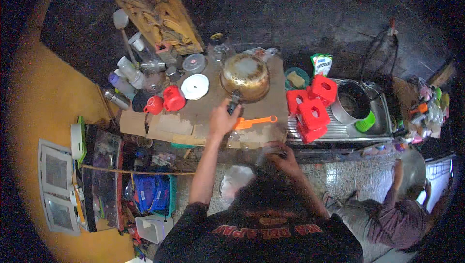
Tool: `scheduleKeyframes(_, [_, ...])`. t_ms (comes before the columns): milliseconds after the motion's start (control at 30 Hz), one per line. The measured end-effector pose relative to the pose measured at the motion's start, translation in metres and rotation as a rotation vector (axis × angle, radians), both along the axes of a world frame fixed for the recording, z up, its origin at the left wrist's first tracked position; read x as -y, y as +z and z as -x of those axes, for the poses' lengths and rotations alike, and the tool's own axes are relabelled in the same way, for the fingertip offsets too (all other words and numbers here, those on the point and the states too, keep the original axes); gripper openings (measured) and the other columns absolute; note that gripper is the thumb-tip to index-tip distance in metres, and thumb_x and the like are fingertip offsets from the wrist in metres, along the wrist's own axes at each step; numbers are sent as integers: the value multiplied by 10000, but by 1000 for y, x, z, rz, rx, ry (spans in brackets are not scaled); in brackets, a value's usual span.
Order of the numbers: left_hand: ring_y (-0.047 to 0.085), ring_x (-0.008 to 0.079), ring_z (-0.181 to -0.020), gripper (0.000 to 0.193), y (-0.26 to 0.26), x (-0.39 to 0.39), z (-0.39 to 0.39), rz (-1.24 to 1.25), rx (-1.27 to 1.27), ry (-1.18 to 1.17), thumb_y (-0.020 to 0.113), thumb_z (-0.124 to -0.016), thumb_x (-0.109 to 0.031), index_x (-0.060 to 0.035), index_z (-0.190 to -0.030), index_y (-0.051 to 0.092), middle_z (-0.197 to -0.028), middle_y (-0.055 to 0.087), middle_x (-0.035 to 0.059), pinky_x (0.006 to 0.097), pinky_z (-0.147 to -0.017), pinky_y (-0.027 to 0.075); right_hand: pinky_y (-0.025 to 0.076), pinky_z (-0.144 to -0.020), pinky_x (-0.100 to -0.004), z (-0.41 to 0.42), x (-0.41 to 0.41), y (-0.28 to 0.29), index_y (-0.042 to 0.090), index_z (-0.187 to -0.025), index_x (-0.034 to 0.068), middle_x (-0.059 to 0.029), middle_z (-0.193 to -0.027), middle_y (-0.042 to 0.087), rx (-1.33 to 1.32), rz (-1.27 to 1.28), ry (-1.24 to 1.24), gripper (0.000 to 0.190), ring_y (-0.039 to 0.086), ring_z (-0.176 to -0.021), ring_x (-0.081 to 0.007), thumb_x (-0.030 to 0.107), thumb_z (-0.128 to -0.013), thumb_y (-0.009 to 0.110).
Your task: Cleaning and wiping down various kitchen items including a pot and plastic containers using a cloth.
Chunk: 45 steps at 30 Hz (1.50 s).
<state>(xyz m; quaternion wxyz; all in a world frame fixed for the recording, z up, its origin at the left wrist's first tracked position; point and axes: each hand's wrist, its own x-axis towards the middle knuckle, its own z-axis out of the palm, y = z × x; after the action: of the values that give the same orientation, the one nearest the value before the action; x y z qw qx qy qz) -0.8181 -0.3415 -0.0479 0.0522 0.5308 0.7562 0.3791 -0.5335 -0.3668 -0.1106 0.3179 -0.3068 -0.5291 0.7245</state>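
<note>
An upside-down saucepan (246, 72) with a scorched, browned base rests on the cardboard-covered counter (212, 121). My left hand (222, 118) is closed around its black handle (233, 107). Just right of that hand lies an orange plastic utensil (256, 121) with a ring at its end. My right hand (284, 158) is at the counter's front edge, in front of my body, its fingers curled. A pale blur shows beside those fingers; whether the hand holds something is too blurred to tell. A white lid (195, 87) lies left of the saucepan, near two red cups (173, 98).
Red plastic holders (314, 113) are piled on the drainboard, beside a large metal pot (351, 102) and green cups (365, 122) at the sink. Bottles (130, 72) and jars crowd the back left. At the right, another person (399, 215) sits low with a large metal basin (412, 168).
</note>
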Motion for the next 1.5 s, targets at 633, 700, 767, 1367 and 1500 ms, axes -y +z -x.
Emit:
scheduleKeyframes(633, [616, 128, -773, 283, -2, 132, -16, -361, 219, 394, 665, -940, -179, 18, -1133, 602, -876, 690, 104, 289, -703, 498, 477, -973, -350, 67, -55, 8, 646, -1168, 56, -38, -1032, 682, 272, -412, 296, 232, 617, -1039, -156, 154, -959, 624])
scheduleKeyframes(700, [566, 99, -744, 253, -5, 142, -18, -282, 309, 388, 649, -953, -180, 9, -1115, 603, -864, 658, 54, 265, -681, 472, 481, -966, -340, 81, -48, 22, 652, -1147, 54, -39, -1014, 696, 252, -382, 275, 209, 627, -1018, -150, 120, -950, 636])
scheduleKeyframes(767, [505, 77, -700, 196, -10, 139, -32, -336, 461, 401, 628, -970, -179, -20, -1070, 571, -811, 588, 6, 250, -639, 440, 485, -957, -337, 90, -44, 29, 660, -1115, 47, -58, -1041, 700, 77, -740, 389, 197, 631, -1031, -150, 108, -928, 662])
scheduleKeyframes(1367, [688, 180, -779, 248, 9, 79, -43, -497, 846, 298, 504, -1030, -185, -27, -1190, 401, -1008, 693, 114, 303, -681, 541, 473, -961, -360, 115, 1, 74, 606, -1209, -21, -177, -1221, 646, 148, -668, 475, 306, 627, -1105, -241, 95, -925, 608])
scheduleKeyframes(1500, [664, 138, -858, 366, 22, 84, -49, -262, 648, 156, 533, -1016, -162, -36, -1324, 380, -1084, 684, 90, 268, -729, 530, 466, -953, -342, 113, -12, 38, 581, -1259, -30, -157, -1185, 659, 312, -557, 392, 343, 611, -1077, -182, 85, -936, 594])
